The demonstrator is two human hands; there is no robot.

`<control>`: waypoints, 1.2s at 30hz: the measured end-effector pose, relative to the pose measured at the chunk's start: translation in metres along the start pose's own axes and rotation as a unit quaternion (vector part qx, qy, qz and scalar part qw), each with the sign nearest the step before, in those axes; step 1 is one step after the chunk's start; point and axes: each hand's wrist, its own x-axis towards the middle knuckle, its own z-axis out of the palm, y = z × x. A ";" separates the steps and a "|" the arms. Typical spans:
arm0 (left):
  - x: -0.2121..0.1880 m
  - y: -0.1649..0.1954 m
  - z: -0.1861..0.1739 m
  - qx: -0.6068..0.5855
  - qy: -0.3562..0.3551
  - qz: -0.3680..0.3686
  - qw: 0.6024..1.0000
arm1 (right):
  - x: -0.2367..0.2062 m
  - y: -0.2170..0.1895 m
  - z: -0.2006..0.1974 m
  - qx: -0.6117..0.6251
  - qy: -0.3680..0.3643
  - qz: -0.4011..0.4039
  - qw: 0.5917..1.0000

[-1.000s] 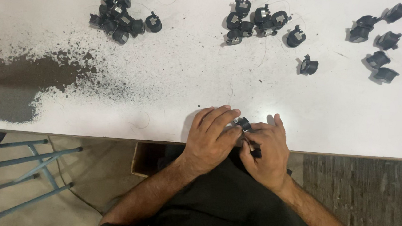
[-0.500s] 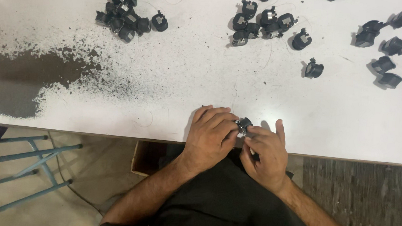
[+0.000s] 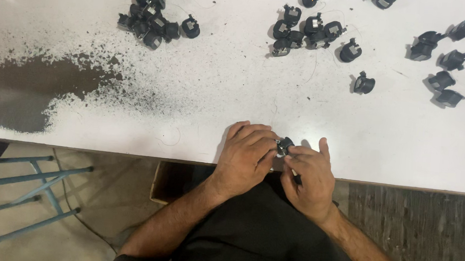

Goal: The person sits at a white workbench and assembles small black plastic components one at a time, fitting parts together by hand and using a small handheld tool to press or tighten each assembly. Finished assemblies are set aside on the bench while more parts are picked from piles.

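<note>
Together, both hands grip one small black plastic part [image 3: 284,145].
Left hand [image 3: 246,158] and right hand [image 3: 308,176] pinch it at the white table's [image 3: 219,91] six o'clock edge.

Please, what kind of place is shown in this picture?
Probably a small workshop assembly bench: a worn white table, heaps of small black parts sorted across it, and both hands working one black part at its edge.

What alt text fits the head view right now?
Both hands, left hand and right hand, pinch one small black part at the near edge of a white table. Clusters of similar black parts lie farther back.
</note>
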 end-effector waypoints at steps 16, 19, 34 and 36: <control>-0.006 -0.003 -0.003 0.010 0.047 -0.012 0.999 | 0.005 0.005 -0.020 -0.008 -0.021 0.006 1.000; -0.009 -0.003 -0.003 0.016 0.057 -0.012 0.998 | 0.013 0.006 -0.030 -0.063 -0.038 0.040 0.997; -0.009 0.000 -0.002 0.058 0.057 0.029 0.996 | 0.026 0.005 -0.016 -0.113 -0.119 0.066 0.984; -0.007 -0.002 -0.005 0.053 0.051 0.026 0.997 | 0.025 0.005 -0.015 -0.111 -0.124 0.069 0.984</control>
